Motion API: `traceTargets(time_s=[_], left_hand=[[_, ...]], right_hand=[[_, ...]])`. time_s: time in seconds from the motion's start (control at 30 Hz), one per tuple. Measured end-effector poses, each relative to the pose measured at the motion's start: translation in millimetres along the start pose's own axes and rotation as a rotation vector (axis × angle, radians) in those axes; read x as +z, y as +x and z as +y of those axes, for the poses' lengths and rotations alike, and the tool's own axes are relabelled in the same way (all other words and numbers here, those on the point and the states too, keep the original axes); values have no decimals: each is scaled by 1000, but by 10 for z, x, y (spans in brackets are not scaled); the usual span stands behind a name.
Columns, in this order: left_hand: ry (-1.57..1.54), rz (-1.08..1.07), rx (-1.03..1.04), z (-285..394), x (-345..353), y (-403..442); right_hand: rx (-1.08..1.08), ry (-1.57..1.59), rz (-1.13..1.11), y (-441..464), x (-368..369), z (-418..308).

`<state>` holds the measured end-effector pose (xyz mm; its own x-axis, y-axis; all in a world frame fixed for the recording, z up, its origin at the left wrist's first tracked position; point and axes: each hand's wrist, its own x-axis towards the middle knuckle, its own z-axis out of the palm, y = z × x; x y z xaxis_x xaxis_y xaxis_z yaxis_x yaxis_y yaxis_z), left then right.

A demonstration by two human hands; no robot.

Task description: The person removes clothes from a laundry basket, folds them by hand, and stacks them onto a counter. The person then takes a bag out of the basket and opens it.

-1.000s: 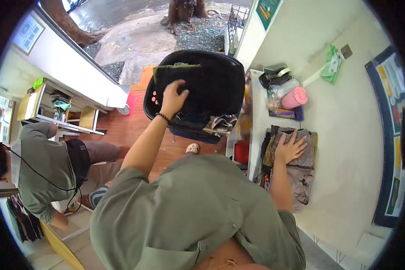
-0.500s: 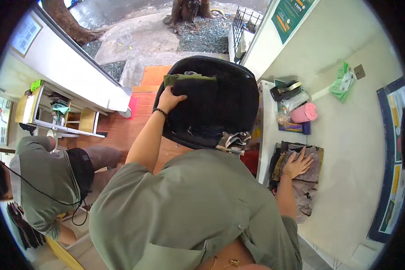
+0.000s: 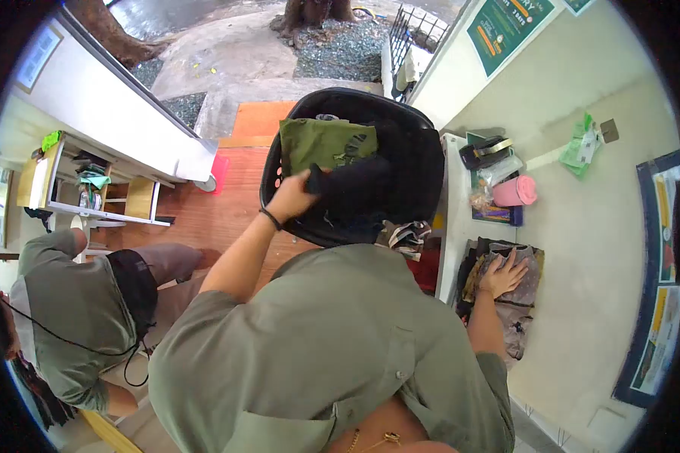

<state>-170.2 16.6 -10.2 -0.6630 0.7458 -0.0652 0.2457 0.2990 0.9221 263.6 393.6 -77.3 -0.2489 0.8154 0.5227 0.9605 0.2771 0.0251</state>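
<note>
Black cloth (image 3: pixel 355 178) now peels off the green garment (image 3: pixel 317 143), left hand (image 3: pixel 292 198) grasping it near the basket's left rim (image 3: pixel 270 170), where tugging could rumple both; right hand (image 3: pixel 504 276) lies flat.

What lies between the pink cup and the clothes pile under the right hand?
In the head view, a purple box or tray lies between the pink cup and the clothes pile; past it, a narrow strip of white counter shows bare.

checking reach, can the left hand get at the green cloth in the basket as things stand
Probably yes: the green cloth lies partly uncovered right beside the left hand, though it may need to release the black cloth first.
</note>
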Motion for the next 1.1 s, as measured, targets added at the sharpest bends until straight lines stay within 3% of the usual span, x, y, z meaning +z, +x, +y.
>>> traceTargets(time_s=[0.03, 0.07, 0.17, 0.27, 0.3, 0.43, 0.5, 0.53, 0.57, 0.6, 0.63, 0.67, 0.7, 0.73, 0.8, 0.9, 0.93, 0.97, 1.03, 1.1], left_hand=[[29, 45, -63, -76, -114, 120], [-195, 64, -17, -128, -198, 211], [-386, 115, -55, 402, -462, 196], [-59, 177, -70, 991, -669, 148], [-176, 109, 10, 843, -741, 265], [-44, 114, 340, 1690, -663, 134], [17, 72, 563, 2118, -416, -1], [83, 21, 686, 2302, -254, -77], [144, -35, 812, 2460, -76, -144], [177, -150, 934, 2596, 109, -199], [203, -271, 1056, 2698, 318, -263], [207, -402, 1093, 2764, 584, -347], [208, -538, 1131, 2793, 826, -440], [257, -696, 1101, 2762, 1017, -531], [282, -1015, 1030, 2587, 1351, -604], [-61, -1048, 971, 2399, 1721, -482], [-251, -944, 601, 2396, 1849, -573], [-422, -856, 361, 2283, 2086, -599], [-726, -1103, 54, 2452, 2461, -682], [-390, -1036, 319, 2561, 2895, -757]], right_hand=[[3, -3, -8, 7, -13, -24], [7, -6, -19, 2, -27, -24], [12, 10, -18, 3, 22, -4], [23, 38, -48, 29, -7, -28], [26, 48, -55, 50, -10, -33], [182, 228, -38, 163, -394, -332], [-58, 709, 134, 168, -1003, -632], [4, 1250, -143, 59, -1094, -768], [219, 1737, -389, -46, -1183, -906], [186, 2355, -661, -100, -1396, -968], [315, 2843, -1086, -150, -1606, -1031], [-98, 2178, -841, -205, -1867, -1016], [-328, 1464, -576, -257, -2126, -1000], [-328, 1331, -502, -296, -2259, -872], [21, 1691, -591, -402, -2347, -612], [563, 2109, -493, -520, -2302, -105], [673, 2179, -425, -582, -2313, 67], [768, 2248, -351, -640, -2301, 233], [870, 2361, -204, -771, -2349, 532], [908, 2462, -54, -889, -2285, 825]])
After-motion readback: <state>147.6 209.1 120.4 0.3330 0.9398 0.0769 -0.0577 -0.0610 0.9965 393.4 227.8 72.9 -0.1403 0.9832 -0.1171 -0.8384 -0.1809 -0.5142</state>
